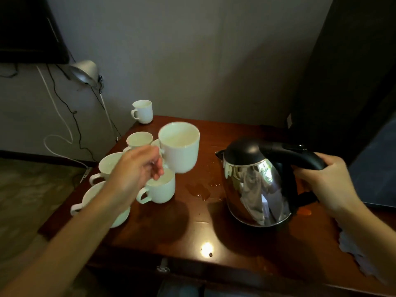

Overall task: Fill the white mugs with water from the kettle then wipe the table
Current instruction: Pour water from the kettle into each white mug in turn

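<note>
Desk (192,232): dark red-brown wood, glossy, one bright light reflection near the front edge.

Kettle (257,185): steel body, black lid and handle, upright at desk right, spout pointing left. Whether its base rests on the desk or hangs just above it cannot be told from this angle.

Right hand (321,181): fingers wrapped around the kettle handle, thumb on top.

Left hand (137,168): fingers curled at the handle of a raised mug (182,151), gripping it. The mug is off the desk, left of the spout, tilted with its mouth towards the camera.

Mug group (160,187): white, clustered at desk left beneath the left hand and forearm, handles mostly to the left. The forearm hides part of the nearest one.

Far mug (143,111): alone at the back left corner, well apart from the group.

Lamp (84,72): metal shade, beyond the desk at left.

Spill (201,190): shallow puddle on the desk, between the mug group and the kettle.

No readable lettering: kettle surfaces show reflections only.
</note>
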`<action>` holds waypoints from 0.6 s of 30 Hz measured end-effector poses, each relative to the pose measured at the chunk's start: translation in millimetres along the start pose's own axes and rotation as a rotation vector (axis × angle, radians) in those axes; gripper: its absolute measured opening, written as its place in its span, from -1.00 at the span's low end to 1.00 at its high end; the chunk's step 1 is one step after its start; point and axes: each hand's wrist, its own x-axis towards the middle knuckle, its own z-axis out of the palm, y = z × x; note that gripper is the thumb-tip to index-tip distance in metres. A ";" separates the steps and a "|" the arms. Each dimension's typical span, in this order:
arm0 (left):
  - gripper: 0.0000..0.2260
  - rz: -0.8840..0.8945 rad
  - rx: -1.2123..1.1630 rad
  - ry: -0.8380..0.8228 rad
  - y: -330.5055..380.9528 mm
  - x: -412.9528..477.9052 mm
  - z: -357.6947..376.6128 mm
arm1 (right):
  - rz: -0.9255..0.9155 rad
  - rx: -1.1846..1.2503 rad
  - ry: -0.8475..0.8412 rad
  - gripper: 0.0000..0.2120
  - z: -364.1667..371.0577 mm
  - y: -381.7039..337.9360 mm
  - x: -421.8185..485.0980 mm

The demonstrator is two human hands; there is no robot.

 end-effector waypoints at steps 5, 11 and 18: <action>-0.74 -0.116 -0.034 -0.063 -50.3 -34.0 21.2 | -0.040 -0.075 0.053 -0.72 -28.8 -15.3 -3.6; -0.72 -0.178 0.030 -0.153 -95.8 -35.7 45.7 | -0.099 -0.254 -0.032 -0.70 -51.8 -35.3 6.9; -0.68 -0.163 0.018 -0.114 -117.0 -24.7 51.2 | -0.215 -0.407 -0.206 -0.69 -49.5 -50.6 16.9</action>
